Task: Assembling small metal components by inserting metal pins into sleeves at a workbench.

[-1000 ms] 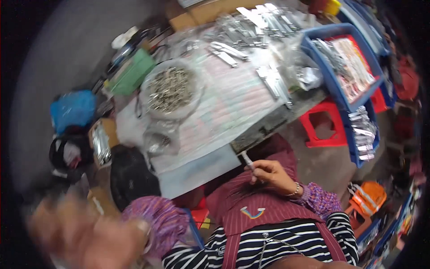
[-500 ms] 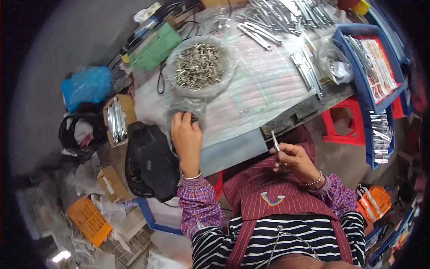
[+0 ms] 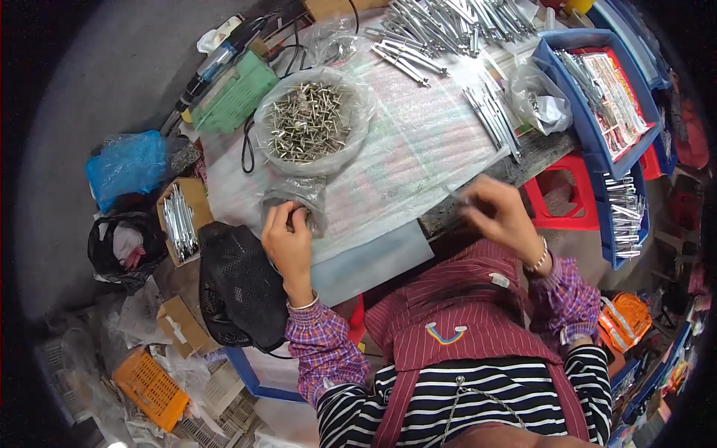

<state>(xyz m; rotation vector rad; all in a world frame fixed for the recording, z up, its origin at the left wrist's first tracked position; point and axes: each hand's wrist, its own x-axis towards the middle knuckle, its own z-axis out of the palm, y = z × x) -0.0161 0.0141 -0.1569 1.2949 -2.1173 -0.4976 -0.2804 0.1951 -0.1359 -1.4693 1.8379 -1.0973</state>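
Note:
My left hand (image 3: pixel 287 239) is at the mouth of a small clear plastic bag (image 3: pixel 314 196) on the near left of the table. Its fingers are drawn together in a pinch; what they hold, if anything, is too small to make out. Beyond it stands a large plastic-lined container (image 3: pixel 358 123) heaped with small metal T-shaped pieces (image 3: pixel 306 123). My right hand (image 3: pixel 499 213) is raised over the table's front edge, its fingers curled and smeared by motion. A faint thin shape by its fingertips is too blurred to name.
Silver metal rods (image 3: pixel 433 30) pile up at the back; more rods (image 3: pixel 493 119) lie nearer, beside a clear bag (image 3: pixel 541 101). Blue trays (image 3: pixel 549 48) stand at right above a red stool (image 3: pixel 579 213). A black mesh bag (image 3: pixel 239 291) and a cardboard box of rods (image 3: pixel 196 190) sit left.
My right hand has moved up and forward from my lap, where it held a slim silver rod, to the table edge. My left hand's fingers have drawn together at the small bag.

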